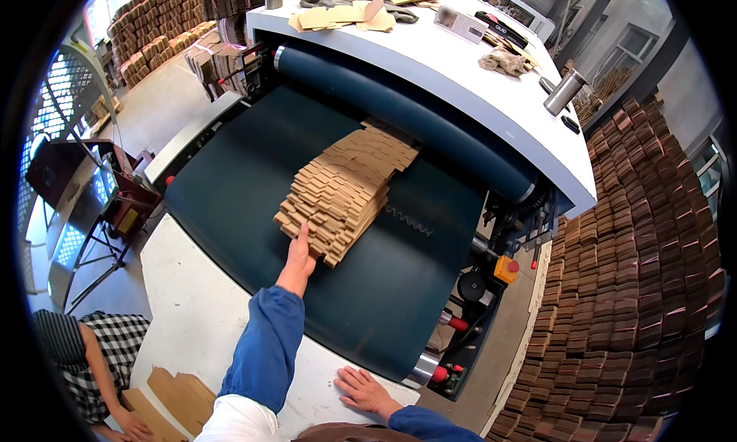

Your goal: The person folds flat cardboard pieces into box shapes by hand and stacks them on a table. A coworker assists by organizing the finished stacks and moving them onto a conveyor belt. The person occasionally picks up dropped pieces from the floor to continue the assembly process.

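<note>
A fanned row of overlapping brown cardboard blanks point(338, 185) with notched edges lies on the dark green conveyor belt point(230, 165). It reaches from the middle of the belt to beneath the large roller point(399, 115). My left hand point(298, 259) is at the near end of the blanks, edge-on, with an outstretched finger against their lower edge. Its other fingers are partly hidden. On the white table point(199, 288) in front of the belt, my right hand point(365, 390) rests flat with its fingers spread, holding nothing.
Brown sheets point(180, 400) lie at the table's left, beside another person's hand point(134, 427). Along the belt's right side are red knobs and a yellow switch box point(507, 268). Tall cardboard stacks point(606, 319) line the right. The machine's white top point(430, 46) holds papers and a steel cup point(564, 92).
</note>
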A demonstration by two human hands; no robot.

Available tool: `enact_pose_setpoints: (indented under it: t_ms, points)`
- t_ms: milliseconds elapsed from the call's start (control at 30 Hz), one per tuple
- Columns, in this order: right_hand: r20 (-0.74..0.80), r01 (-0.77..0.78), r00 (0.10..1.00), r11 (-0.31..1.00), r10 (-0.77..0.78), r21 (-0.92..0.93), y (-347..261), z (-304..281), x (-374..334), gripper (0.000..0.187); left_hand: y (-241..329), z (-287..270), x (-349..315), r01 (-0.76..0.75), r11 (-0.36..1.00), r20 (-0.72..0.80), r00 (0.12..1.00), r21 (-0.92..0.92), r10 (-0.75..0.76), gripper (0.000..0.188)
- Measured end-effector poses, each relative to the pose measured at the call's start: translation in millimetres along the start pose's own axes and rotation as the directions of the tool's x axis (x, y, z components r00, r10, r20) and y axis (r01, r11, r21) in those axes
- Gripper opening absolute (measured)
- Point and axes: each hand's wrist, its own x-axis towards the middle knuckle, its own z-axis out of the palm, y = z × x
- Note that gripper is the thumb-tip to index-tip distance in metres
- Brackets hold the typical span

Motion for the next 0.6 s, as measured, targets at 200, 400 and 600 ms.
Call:
enact_pose_setpoints:
  t_ms: [200, 400, 600]
  points:
    - [0.016, -0.025, 1.000, 1.000, 0.024, 0.014, 0, 0, -1, 0.056, -22, -5, 10, -0.018, 1.000, -0.111, 0.994, 0.019, 0.020, 0.052]
    - [0.057, -0.026, 0.998, 1.000, 0.026, -0.013, 0, -4, 1, 0.056, -16, -14, -7, 0.002, 0.999, -0.041, 0.999, -0.036, -0.003, 0.051]
    - [0.032, -0.019, 0.999, 1.000, 0.019, -0.011, 0, -3, 1, 0.056, -11, -16, -16, 0.004, 0.999, -0.037, 0.999, -0.036, -0.005, 0.052]
